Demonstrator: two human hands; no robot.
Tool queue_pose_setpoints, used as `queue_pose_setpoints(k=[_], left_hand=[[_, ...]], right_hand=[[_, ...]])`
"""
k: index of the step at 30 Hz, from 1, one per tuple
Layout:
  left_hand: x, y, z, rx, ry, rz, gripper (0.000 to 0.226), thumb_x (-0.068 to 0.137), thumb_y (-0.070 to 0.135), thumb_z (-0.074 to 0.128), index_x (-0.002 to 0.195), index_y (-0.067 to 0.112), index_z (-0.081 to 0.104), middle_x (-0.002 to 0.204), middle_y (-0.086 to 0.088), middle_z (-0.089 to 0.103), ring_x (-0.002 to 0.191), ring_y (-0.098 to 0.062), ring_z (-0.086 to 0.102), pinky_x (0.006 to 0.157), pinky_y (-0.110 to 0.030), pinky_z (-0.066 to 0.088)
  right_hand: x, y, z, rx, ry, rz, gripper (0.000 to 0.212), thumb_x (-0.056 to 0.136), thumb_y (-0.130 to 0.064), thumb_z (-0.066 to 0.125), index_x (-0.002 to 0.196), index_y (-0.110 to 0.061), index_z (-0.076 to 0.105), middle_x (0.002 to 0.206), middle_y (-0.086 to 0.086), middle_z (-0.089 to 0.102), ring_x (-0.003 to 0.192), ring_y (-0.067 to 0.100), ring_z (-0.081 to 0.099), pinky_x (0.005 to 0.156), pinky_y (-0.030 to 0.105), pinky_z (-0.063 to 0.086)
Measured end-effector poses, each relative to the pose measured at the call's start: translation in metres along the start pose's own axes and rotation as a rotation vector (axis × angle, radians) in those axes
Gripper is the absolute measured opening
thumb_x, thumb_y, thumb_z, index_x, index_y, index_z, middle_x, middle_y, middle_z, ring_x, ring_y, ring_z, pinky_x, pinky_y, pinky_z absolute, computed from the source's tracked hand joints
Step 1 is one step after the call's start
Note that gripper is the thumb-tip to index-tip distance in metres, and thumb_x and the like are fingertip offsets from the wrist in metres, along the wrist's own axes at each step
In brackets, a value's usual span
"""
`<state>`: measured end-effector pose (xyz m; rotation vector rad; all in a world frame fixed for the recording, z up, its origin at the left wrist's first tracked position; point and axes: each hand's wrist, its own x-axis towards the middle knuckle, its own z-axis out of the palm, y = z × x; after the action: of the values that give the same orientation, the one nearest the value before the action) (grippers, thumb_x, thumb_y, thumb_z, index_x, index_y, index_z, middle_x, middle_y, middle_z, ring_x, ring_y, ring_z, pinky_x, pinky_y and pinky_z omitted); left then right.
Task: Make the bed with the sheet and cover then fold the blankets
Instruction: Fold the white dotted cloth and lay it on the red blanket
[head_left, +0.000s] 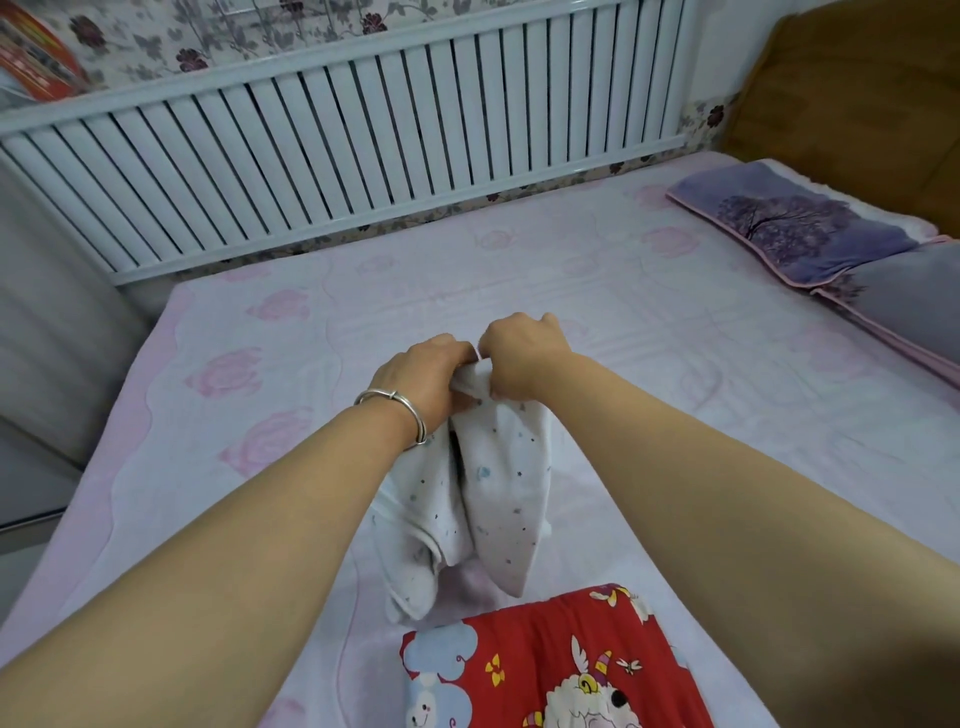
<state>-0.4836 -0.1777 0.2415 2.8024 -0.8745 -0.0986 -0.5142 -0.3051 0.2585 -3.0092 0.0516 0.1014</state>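
Observation:
A small white blanket (488, 493) with tiny coloured dots hangs bunched above the middle of the bed. My left hand (421, 376), with a silver bangle on the wrist, and my right hand (524, 356) grip its top edge side by side, almost touching. The blanket's lower end drapes onto the pink rose-patterned bed cover (649, 322), which lies flat over the mattress. A folded red blanket (550, 665) with cartoon sheep lies at the near edge, just below the white one.
Two purple pillows (795, 223) sit at the right by a brown headboard (852, 93). A white slatted radiator (332, 140) runs along the far wall. A grey surface (47, 322) borders the bed's left side.

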Motion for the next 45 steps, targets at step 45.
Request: queue_pose_setpoints(k=[45], left_hand=[[-0.009, -0.052, -0.037, 0.119, 0.142, -0.263, 0.028, 0.08, -0.012, 0.043, 0.097, 0.004, 0.058, 0.115, -0.021, 0.046, 0.097, -0.037, 0.053, 0.078, -0.034, 0.04]], right_hand=[[-0.012, 0.053, -0.052, -0.284, 0.176, 0.287, 0.03, 0.09, 0.003, 0.046, 0.115, -0.002, 0.06, 0.118, 0.016, 0.06, 0.109, 0.037, 0.059, 0.071, 0.035, 0.04]])
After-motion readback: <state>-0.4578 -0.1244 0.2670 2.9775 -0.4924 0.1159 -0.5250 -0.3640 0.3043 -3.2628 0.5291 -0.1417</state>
